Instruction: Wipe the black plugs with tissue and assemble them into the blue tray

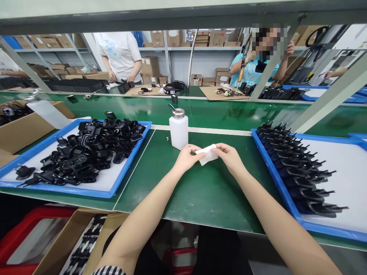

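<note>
White wipe (pixel 206 154): pinched between the curled fingers of left hand (pixel 186 158) and right hand (pixel 229 157). Just beyond it, white pump bottle (pixel 178 130), metal-topped; risk: a careless knock could tip it.

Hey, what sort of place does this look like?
Probably a factory assembly line: a long green workbench, blue-rimmed trays of black two-pin plugs, and metal shelving stacked with cardboard cartons behind.
</note>
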Demonstrator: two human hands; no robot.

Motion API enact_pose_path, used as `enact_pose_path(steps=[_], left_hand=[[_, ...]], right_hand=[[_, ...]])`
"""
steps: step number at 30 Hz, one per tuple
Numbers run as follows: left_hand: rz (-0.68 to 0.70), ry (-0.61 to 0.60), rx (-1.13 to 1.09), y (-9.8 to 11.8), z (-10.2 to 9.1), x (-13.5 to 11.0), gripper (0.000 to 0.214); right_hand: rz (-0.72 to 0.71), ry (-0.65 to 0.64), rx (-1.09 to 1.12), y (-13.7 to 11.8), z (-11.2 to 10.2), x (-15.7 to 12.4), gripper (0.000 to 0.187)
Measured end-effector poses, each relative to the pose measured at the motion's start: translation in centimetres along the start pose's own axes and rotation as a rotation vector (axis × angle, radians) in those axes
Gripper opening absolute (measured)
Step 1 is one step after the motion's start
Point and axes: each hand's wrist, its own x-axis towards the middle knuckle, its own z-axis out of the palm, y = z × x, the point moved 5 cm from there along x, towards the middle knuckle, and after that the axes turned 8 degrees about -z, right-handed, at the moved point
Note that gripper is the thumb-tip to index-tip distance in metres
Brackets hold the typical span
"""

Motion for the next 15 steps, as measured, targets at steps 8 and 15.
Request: enact_pose_path(steps=[8,15], left_hand=[[-0.257,-0.102,-0.531,-1.5,1.4,0.1,0.024],[0.043,0.07,-0.04,0.1,-0.1,-0.3,0.022]], right_hand=[[0.101,0.024,0.134,1.2,0.2,-0.2,0.021],[0.028,0.078,0.021,0.9,-0.1,-0.1,0.021]])
